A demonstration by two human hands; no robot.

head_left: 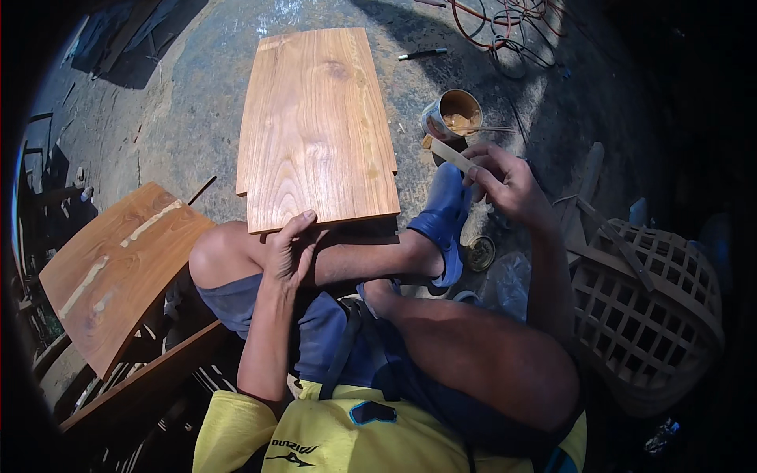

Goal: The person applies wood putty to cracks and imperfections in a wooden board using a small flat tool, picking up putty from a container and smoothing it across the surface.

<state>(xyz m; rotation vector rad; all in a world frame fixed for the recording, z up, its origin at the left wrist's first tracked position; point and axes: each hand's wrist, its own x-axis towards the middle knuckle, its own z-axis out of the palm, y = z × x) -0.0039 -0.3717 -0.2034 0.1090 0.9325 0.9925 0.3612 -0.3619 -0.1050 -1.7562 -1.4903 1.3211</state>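
My left hand grips the near edge of a wooden board, thumb on top and fingers curled beneath. The board tilts out over my crossed leg, and pale filler streaks mark its upper right side. In my right hand, a flat light-coloured spatula is pinched between thumb and fingers. A dab of brown paste sits on its far tip, near the board's right edge. Just beyond stands an open can with tan paste inside and a thin stick across its mouth.
A second board with pale filler strips lies at the left. Tangled cables and a dark pen-like object lie on the far floor. A round lid sits by my blue clog. A slatted wooden frame stands at right.
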